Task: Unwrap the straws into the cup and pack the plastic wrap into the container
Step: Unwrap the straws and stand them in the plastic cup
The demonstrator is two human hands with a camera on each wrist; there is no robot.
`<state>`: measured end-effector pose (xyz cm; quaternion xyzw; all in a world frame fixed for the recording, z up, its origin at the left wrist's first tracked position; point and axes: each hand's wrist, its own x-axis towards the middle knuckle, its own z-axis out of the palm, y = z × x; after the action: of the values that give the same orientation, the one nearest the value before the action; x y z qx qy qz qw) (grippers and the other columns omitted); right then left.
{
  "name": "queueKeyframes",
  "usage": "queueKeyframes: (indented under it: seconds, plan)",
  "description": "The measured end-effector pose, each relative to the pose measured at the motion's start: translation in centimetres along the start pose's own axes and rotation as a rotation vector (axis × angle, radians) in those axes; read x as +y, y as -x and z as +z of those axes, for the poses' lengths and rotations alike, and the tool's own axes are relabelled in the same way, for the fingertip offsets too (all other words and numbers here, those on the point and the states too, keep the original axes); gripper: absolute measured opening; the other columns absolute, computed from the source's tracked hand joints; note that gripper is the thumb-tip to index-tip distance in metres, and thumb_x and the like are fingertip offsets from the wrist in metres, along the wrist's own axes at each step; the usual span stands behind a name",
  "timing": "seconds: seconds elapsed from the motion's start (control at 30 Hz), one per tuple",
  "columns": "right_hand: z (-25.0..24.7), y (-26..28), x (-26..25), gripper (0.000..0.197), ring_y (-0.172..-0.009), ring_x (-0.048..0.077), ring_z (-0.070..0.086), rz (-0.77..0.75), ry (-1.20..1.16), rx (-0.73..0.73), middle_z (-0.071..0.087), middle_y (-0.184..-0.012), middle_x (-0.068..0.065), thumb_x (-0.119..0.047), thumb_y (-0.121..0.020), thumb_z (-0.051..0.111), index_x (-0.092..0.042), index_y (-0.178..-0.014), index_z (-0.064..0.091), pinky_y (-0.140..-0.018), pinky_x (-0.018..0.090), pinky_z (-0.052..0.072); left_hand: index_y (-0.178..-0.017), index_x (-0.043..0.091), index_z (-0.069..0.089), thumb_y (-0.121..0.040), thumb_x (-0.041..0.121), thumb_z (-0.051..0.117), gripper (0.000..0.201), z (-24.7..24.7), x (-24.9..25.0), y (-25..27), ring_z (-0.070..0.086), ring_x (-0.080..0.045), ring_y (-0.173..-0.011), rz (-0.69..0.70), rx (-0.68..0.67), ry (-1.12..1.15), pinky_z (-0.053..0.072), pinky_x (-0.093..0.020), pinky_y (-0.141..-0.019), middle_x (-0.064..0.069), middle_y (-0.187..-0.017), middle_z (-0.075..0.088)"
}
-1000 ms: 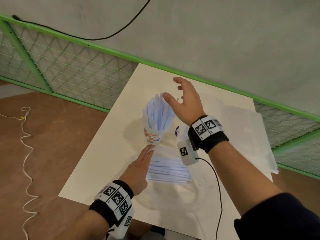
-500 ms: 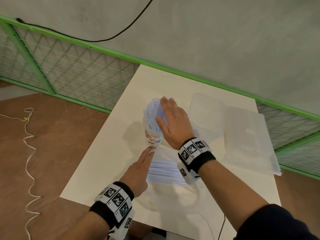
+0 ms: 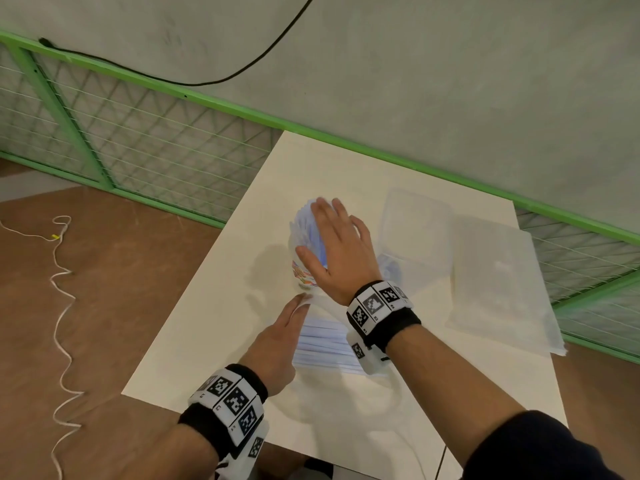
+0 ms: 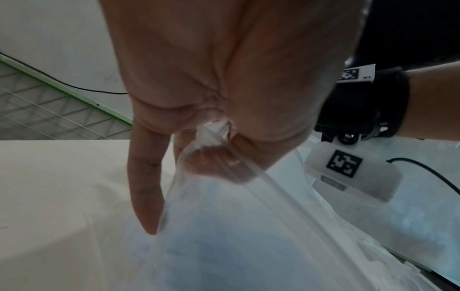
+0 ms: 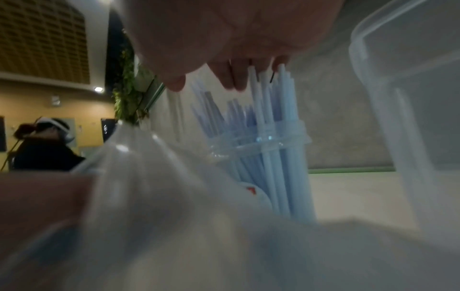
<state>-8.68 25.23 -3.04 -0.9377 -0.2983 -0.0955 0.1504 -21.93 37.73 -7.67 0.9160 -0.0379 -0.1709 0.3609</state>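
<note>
A printed cup [image 3: 303, 277] stands mid-table, packed with pale blue straws [image 3: 304, 223]. My right hand [image 3: 332, 237] lies flat and open on the straw tops; in the right wrist view its fingertips [image 5: 231, 78] touch the straws [image 5: 268, 128] above the cup rim [image 5: 278, 140]. More straws lie in clear plastic wrap [image 3: 322, 344] in front of the cup. My left hand [image 3: 298, 306] pinches a bunched end of that wrap [image 4: 211, 128] between thumb and fingers, with the index finger [image 4: 144, 187] stretched out.
A clear plastic container [image 3: 415, 230] stands just right of the cup, close to my right hand, and fills the right of the wrist view [image 5: 410, 98]. A translucent sheet or lid [image 3: 498, 282] lies at the table's right edge. Green mesh fencing [image 3: 138, 133] runs behind the table.
My right hand has come down and to the left from above the cup's right side and now lies flat on the straw tops. The left hand has stayed at the wrap.
</note>
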Motion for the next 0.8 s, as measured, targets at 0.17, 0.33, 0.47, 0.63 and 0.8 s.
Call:
queueKeyframes:
  seconds: [0.17,0.33,0.47,0.63,0.8]
  plan:
    - [-0.3,-0.2,-0.8,0.063,-0.151,0.021,0.013,-0.127,0.026,0.100,0.017,-0.163,-0.002,-0.047,-0.100,0.032,-0.018,-0.155,0.021,-0.119,0.041,0.016,-0.152,0.030,-0.001,-0.073,-0.015,0.045,0.102,0.1,-0.2,0.0,0.051,-0.026,-0.123,-0.011,-0.005,-0.017,0.047,-0.034,-0.097,0.021,-0.157,-0.015]
    - [0.3,0.0,-0.2,0.063,-0.151,0.022,0.014,-0.104,0.143,-0.037,0.027,-0.160,-0.007,-0.053,-0.098,0.023,-0.020,-0.151,0.036,-0.115,0.051,0.022,-0.152,0.029,-0.001,-0.074,-0.014,0.044,0.101,0.0,-0.2,0.0,0.049,-0.024,-0.126,-0.003,-0.006,-0.028,0.047,-0.033,-0.097,0.021,-0.157,-0.016]
    - [-0.5,1.1,0.4,0.082,-0.152,0.022,0.000,0.078,-0.082,0.086,0.007,-0.165,-0.003,-0.063,-0.092,0.041,-0.018,-0.156,0.015,-0.118,0.039,0.012,-0.153,0.030,-0.002,-0.074,-0.016,0.043,0.102,-0.2,-0.3,0.2,0.045,-0.021,-0.130,-0.002,0.004,-0.014,0.045,-0.029,-0.099,0.019,-0.158,-0.015]
    - [1.7,-0.1,0.5,0.122,-0.150,0.035,-0.009,0.159,0.067,-0.071,-0.010,-0.164,0.003,-0.093,-0.068,0.038,-0.019,-0.156,-0.004,-0.121,0.052,0.010,-0.153,0.029,-0.003,-0.074,-0.016,0.042,0.102,0.1,-0.3,0.1,0.045,-0.018,-0.131,0.006,0.001,-0.006,0.044,-0.025,-0.098,0.020,-0.157,-0.016]
    - [3.1,-3.8,1.1,0.126,-0.151,0.032,-0.001,0.192,0.097,-0.107,-0.004,-0.164,0.001,-0.100,-0.060,0.033,-0.023,-0.155,0.004,-0.120,0.052,0.013,-0.153,0.028,-0.005,-0.074,-0.016,0.043,0.103,0.6,-0.8,0.4,0.042,-0.014,-0.133,0.007,-0.008,-0.023,0.043,-0.021,-0.097,0.019,-0.158,-0.019]
